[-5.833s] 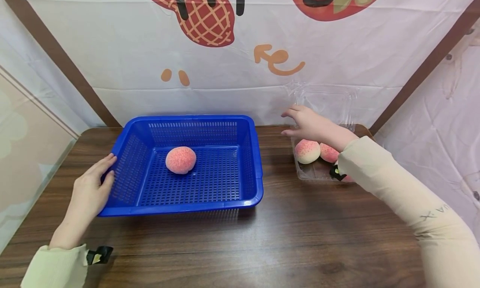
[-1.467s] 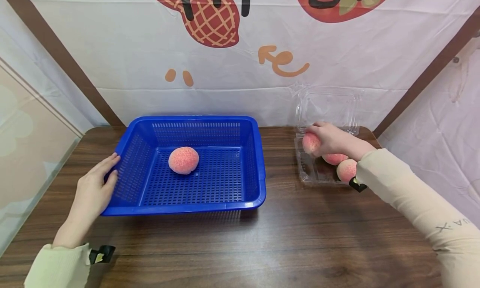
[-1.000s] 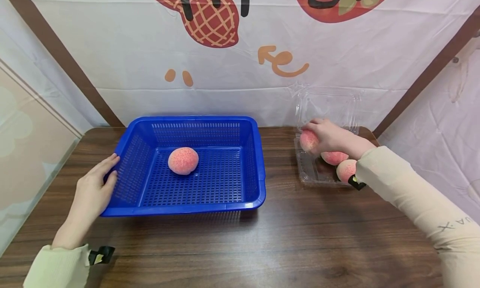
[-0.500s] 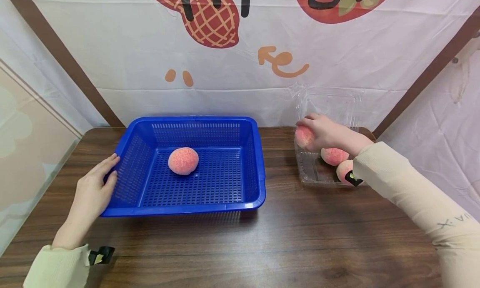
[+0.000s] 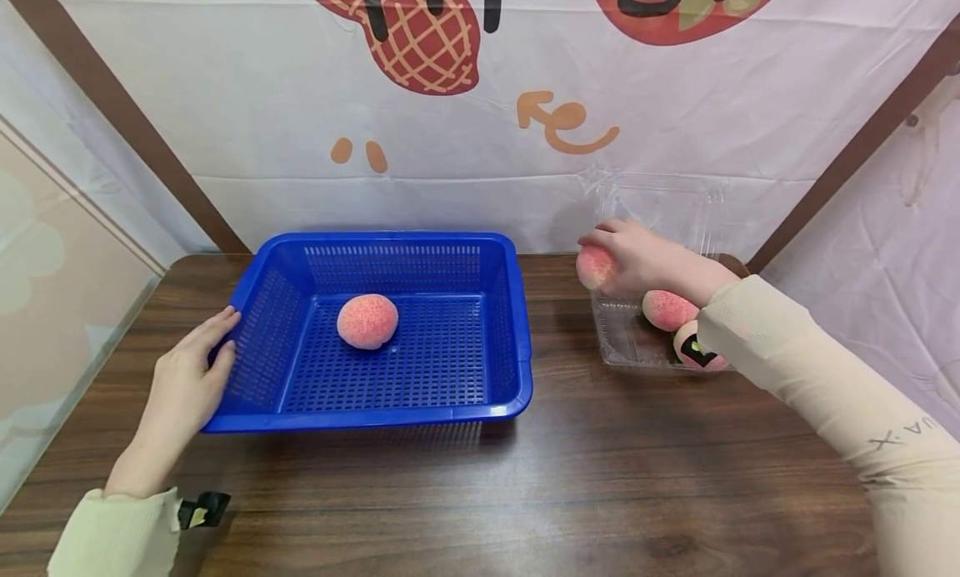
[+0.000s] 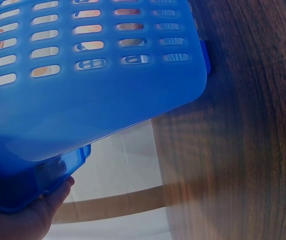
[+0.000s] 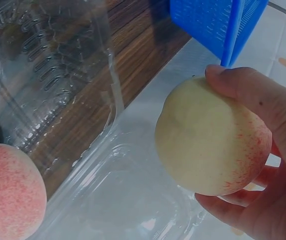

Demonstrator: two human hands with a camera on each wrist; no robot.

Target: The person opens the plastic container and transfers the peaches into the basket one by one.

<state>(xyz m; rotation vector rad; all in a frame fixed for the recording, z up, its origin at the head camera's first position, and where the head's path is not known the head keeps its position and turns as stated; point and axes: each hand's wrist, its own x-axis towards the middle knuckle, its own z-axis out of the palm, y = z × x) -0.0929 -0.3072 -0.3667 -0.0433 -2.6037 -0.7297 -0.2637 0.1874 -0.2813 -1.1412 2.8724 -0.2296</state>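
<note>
Furthest left I have a pale ribbed sleeve (image 5: 112, 535) over the brown wood table (image 5: 450, 510), and beyond it the left hand (image 5: 182, 381) at the left rim of a blue perforated plastic basket (image 5: 360, 423). Its index fingertip and thumb sit apart on that rim; part of the fingers is covered, so I can't tell whether they are clamped round it. The basket stands on the table's left part, its back rim near the back edge. One peach (image 5: 367, 321) lies on the basket floor, left of centre. Further right I see a second peach (image 5: 595, 267) clamped between thumb and fingers of the right hand (image 5: 639, 260), raised over the left edge of a clear plastic clamshell (image 5: 617, 327) near the table's back right corner; my right wrist camera shows its cream side with a red blush. In the clamshell's tray a third peach (image 5: 669, 309) lies toward the middle, and a fourth peach (image 5: 680, 340) sits by the front right corner, partly behind the black strap (image 5: 697, 353) on the wrist. The lid (image 5: 660, 198) stands open at the back.
</note>
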